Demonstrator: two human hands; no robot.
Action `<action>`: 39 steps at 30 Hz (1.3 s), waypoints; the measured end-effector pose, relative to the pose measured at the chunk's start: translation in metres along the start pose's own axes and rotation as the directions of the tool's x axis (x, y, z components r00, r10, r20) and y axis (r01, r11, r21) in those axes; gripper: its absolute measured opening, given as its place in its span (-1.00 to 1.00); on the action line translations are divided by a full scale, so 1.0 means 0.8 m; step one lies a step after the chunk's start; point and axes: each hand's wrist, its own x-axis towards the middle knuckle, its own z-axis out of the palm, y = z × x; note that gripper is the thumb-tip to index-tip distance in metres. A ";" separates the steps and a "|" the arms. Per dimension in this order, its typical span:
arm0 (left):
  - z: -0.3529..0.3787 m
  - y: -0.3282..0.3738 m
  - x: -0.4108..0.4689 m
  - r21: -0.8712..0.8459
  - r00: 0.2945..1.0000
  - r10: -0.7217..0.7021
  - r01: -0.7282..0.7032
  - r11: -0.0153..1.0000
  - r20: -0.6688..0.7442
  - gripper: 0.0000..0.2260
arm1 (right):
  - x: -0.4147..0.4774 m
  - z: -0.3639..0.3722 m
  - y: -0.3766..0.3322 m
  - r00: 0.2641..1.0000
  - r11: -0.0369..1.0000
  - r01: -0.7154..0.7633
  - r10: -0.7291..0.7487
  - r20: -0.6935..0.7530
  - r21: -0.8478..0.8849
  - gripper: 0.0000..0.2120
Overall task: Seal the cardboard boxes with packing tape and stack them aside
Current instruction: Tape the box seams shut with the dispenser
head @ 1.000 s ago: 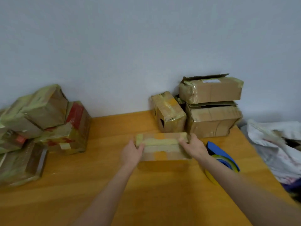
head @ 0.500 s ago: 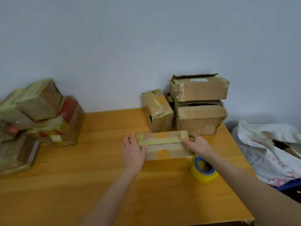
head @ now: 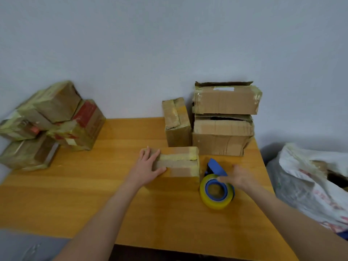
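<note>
The right hand [head: 240, 178] is blurred, and the white sack [head: 310, 176] runs off the right edge.

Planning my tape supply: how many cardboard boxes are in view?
8 boxes: four piled left, three by the wall, one under the left hand. Others may be hidden.

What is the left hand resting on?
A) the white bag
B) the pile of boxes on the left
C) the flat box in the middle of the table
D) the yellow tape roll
C: the left hand lies with straight fingers on the left end of the flat box, well apart from the tape roll.
</note>
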 end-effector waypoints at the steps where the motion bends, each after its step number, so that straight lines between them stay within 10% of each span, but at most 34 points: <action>1: 0.001 -0.001 0.002 -0.013 1.000 0.000 0.000 1.000 -0.016 -0.34 | 0.004 0.009 0.011 0.996 1.000 -0.006 0.003 0.087 0.026 -0.19; 7: 0.009 -0.012 0.006 -0.107 0.997 0.019 -0.028 0.994 -0.079 -0.36 | 0.019 0.052 0.032 0.995 0.981 -0.051 0.033 0.097 0.185 -0.76; 19: -0.007 -0.005 -0.005 -0.301 0.999 -0.048 0.042 0.953 -0.014 -0.32 | -0.035 -0.069 -0.004 0.995 0.776 0.067 -0.097 0.013 0.628 -0.65; 28: 0.017 0.047 -0.006 -0.344 0.995 0.076 -0.091 0.934 -0.058 -0.35 | -0.095 -0.117 -0.117 0.906 0.788 0.395 -0.420 -0.056 0.472 -0.44; 33: 0.004 0.016 0.002 -0.629 0.937 -0.174 -0.060 0.775 -0.302 -0.76 | -0.086 -0.081 -0.127 0.899 0.825 0.409 -0.437 -0.018 0.391 -0.43; 39: -0.046 0.039 -0.001 -0.938 0.960 -0.162 0.261 0.229 0.227 -0.60 | -0.082 -0.076 -0.129 0.880 0.840 0.454 -0.475 -0.004 0.298 -0.48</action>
